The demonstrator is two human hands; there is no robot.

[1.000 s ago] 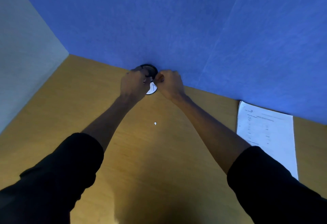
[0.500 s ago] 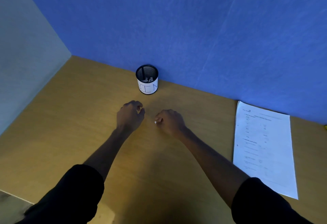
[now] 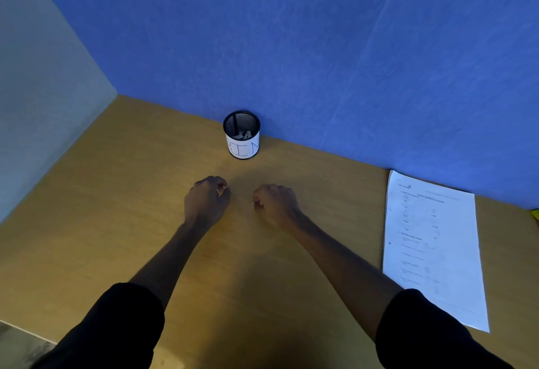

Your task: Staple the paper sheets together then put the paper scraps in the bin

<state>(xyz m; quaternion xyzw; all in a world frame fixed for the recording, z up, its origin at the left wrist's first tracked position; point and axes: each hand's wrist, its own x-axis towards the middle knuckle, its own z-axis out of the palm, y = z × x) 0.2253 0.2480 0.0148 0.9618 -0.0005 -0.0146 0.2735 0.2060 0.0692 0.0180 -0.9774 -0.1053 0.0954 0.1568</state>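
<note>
Paper scraps are seen from the head view lying inside the bin, a black mesh cup with a white label reading "BIN", which stands upright on the desk against the blue back wall. The stapled paper sheets are laid flat at the right side of the desk, well apart from the bin, with one corner close to the blue wall. Both hands are held low over the desk in front of the bin, near each other but apart. The left hand is loosely curled, its grip nearly closed, and nothing can be made out inside it. The right hand is curled with its fingertips pinched on a tiny white scrap, which shows just at the thumb side. Black sleeves are seen on both upper arms. A grey side wall bounds the desk on the left.
</note>
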